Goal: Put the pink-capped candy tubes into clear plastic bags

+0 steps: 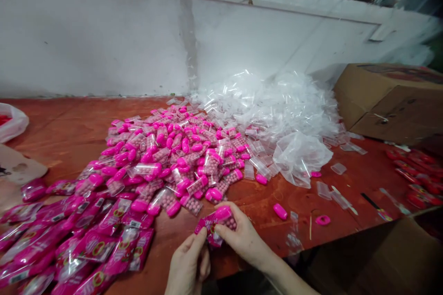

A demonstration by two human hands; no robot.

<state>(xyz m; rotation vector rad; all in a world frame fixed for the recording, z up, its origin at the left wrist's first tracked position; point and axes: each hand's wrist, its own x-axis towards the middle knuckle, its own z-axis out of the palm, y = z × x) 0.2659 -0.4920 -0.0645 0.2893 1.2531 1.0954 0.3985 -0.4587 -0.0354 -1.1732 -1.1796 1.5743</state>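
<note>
Pink packet [209,225] between 2 hands [245,236]

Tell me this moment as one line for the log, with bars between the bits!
left hand: pinching printed wrapper | right hand: holding pink-capped container | to the left: wrapped packs | beyond: container pile

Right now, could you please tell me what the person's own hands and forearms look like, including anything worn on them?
The left hand and right hand are ungloved, with no ring or watch showing. The right forearm is slender and sleeveless as far as the picture shows.
</note>
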